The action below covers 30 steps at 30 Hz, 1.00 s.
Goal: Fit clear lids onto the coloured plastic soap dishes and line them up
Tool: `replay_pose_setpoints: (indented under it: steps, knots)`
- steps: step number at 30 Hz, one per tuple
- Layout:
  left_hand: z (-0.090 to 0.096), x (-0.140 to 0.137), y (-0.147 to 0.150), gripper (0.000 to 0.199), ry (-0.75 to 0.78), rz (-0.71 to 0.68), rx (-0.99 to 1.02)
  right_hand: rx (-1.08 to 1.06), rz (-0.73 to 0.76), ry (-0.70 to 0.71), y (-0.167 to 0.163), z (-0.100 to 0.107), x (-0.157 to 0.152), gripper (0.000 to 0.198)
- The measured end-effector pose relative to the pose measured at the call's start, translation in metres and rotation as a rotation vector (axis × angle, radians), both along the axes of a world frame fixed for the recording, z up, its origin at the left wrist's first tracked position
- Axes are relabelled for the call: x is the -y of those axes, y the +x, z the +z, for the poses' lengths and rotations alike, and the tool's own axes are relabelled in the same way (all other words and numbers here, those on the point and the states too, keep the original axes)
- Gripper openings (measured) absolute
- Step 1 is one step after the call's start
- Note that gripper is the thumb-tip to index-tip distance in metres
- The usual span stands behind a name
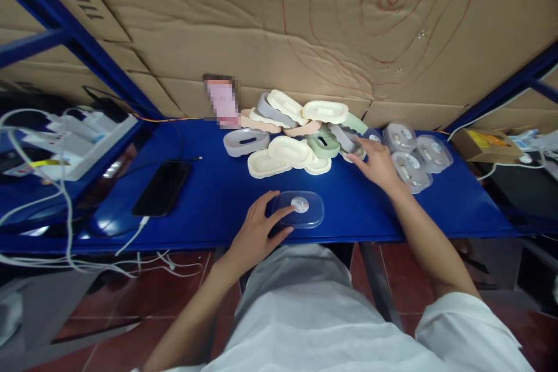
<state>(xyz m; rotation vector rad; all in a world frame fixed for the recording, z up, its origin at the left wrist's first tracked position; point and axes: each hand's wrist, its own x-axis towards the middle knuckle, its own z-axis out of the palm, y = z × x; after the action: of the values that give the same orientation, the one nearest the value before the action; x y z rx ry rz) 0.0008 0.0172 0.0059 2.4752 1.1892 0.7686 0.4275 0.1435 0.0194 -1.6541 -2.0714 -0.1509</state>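
Observation:
My left hand (pixel 264 224) has its fingers spread over the left side of a clear plastic box (pixel 311 218) lying on the blue table. Its index finger rests on the round white sticker (pixel 300 204). At the right of a loose pile, my right hand (pixel 378 164) has thumb and fingers around the end of a grey oval piece (pixel 344 138). That pile holds several oval pieces with wavy edges: cream ones (pixel 290 151), a green one with a slot (pixel 323 142), a lavender-grey one (pixel 246 142) and peach ones (pixel 261 122).
Several clear boxes with round stickers (pixel 410 170) stand right of my right hand. A black phone (pixel 162 189) with a white cable lies left on the blue table (pixel 218 197). A pink-screened phone (pixel 223 102) leans against the cardboard wall (pixel 183 29). Blue frame posts flank the table.

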Motion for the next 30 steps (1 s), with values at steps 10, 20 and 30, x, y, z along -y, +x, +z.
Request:
replay_pose_setpoints:
  steps: [10, 20, 30]
  knots:
    - [-0.01, 0.0, -0.001, 0.049, -0.061, -0.004, 0.025, -0.218, 0.077, 0.082, -0.045, 0.048, 0.007, 0.05]
    - [-0.022, -0.001, -0.042, 0.052, 0.039, 0.355, -0.083, -0.229, 0.118, 0.11, -0.057, 0.012, 0.131, 0.039]
    - [0.029, -0.042, -0.016, 0.05, 0.187, 0.328, -0.154, -0.386, 0.139, 0.007, -0.072, -0.014, 0.159, 0.037]
